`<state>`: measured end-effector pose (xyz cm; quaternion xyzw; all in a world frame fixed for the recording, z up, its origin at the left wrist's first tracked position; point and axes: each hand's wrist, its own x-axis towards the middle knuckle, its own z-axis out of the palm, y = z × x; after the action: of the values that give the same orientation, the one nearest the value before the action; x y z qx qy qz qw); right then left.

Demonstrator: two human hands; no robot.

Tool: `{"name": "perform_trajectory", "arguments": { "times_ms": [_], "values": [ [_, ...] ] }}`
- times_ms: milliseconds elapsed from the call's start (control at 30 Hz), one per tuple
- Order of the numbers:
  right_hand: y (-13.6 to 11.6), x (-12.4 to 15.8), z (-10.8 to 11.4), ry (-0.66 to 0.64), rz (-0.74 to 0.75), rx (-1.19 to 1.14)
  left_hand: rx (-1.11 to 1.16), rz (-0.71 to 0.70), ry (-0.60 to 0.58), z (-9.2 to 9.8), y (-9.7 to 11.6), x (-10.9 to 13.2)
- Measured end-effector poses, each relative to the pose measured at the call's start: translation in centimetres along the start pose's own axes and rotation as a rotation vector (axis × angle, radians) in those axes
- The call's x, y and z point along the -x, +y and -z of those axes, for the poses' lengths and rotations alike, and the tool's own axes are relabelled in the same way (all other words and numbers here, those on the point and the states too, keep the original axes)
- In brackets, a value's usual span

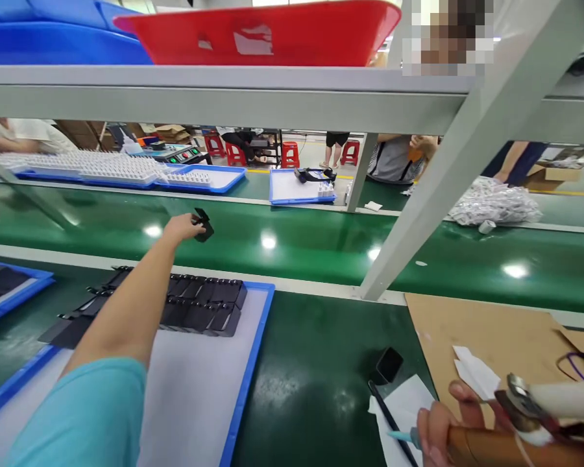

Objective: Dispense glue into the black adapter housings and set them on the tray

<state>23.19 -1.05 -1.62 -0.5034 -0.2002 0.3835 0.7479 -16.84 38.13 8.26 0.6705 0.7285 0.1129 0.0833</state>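
Observation:
My left hand (181,228) reaches far forward over the green conveyor belt (302,243). Pinched in its fingers is a small black plastic part (204,226) with a flap sticking up. Below that arm, rows of similar black parts (202,314) stand in a blue-rimmed tray (255,350). At the lower right my right hand (435,425) is closed around a glue dispenser (481,447) with a brown barrel and light blue nozzle. Its nozzle tip is over a black stick (387,415) and white paper (411,402); whether it touches them I cannot tell.
A small black box-like piece (388,364) lies beside the paper. Brown cardboard (448,331) covers the right bench. A slanted grey post (433,181) and a shelf with a red bin (272,35) stand ahead. Across the belt are trays of white parts (121,167) and several people.

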Motion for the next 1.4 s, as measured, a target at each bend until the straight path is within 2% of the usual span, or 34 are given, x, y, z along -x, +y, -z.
{"name": "perform_trajectory", "arguments": {
  "times_ms": [67, 100, 133, 200, 233, 300, 367, 433, 500, 600, 667, 733, 833, 933, 1000, 1167, 1300, 1400],
  "values": [
    [-0.5, 0.9, -1.3, 0.045, 0.098, -0.051, 0.015, -0.074, 0.02, 1.5, 1.3, 1.9],
    [-0.6, 1.2, -1.7, 0.047, 0.138, -0.079, 0.03, -0.121, 0.033, 2.1, 2.1, 3.7],
    [-0.8, 1.3, -2.0, 0.029, 0.166, -0.099, 0.044, -0.145, 0.043, 2.4, 3.0, 6.0],
    [-1.0, 1.4, -2.3, -0.009, 0.219, -0.134, 0.106, -0.312, 0.029, 2.5, 4.7, 11.9],
    [-1.0, 1.3, -2.4, -0.025, 0.247, -0.149, 0.117, -0.416, -0.017, 2.1, 5.4, 15.2],
    [-1.2, 1.3, -2.7, -0.066, 0.296, -0.164, 0.106, -0.61, -0.214, 0.7, 6.4, 22.0],
    [-1.3, 1.4, -2.8, -0.112, 0.329, -0.172, 0.154, -0.69, -0.346, -1.6, 6.7, 28.0],
    [-1.3, 1.5, -2.9, -0.159, 0.363, -0.183, 0.187, -0.68, -0.448, -4.3, 6.7, 32.2],
    [-1.2, 1.5, -2.8, -0.205, 0.395, -0.193, 0.216, -0.659, -0.466, -6.9, 6.8, 34.8],
    [-1.2, 1.7, -2.6, -0.263, 0.407, -0.206, 0.213, -0.653, -0.408, -9.9, 7.6, 36.8],
    [-1.3, 2.0, -2.4, -0.28, 0.405, -0.226, 0.199, -0.662, -0.361, -11.0, 8.2, 37.8],
    [-1.5, 2.3, -2.1, -0.288, 0.416, -0.245, 0.207, -0.712, -0.278, -11.6, 8.8, 38.6],
    [-1.8, 2.5, -1.7, -0.305, 0.432, -0.237, 0.21, -0.889, -0.139, -12.0, 9.6, 39.5],
    [-2.0, 2.7, -1.5, -0.307, 0.434, -0.211, 0.185, -0.976, -0.092, -12.4, 10.1, 39.9],
    [-2.0, 2.8, -1.5, -0.303, 0.428, -0.2, 0.235, -0.914, -0.1, -12.8, 10.0, 40.0],
    [-2.0, 3.5, -2.4, -0.348, 0.379, -0.21, 0.513, -0.631, -0.155, -13.9, 8.2, 39.4],
    [-1.8, 4.6, -4.0, -0.362, 0.349, -0.251, 0.498, -0.455, -0.261, -14.4, 7.6, 39.5],
    [-1.8, 5.4, -5.6, -0.393, 0.334, -0.284, 0.456, -0.402, -0.268, -14.3, 8.3, 40.3]
  ]
}}
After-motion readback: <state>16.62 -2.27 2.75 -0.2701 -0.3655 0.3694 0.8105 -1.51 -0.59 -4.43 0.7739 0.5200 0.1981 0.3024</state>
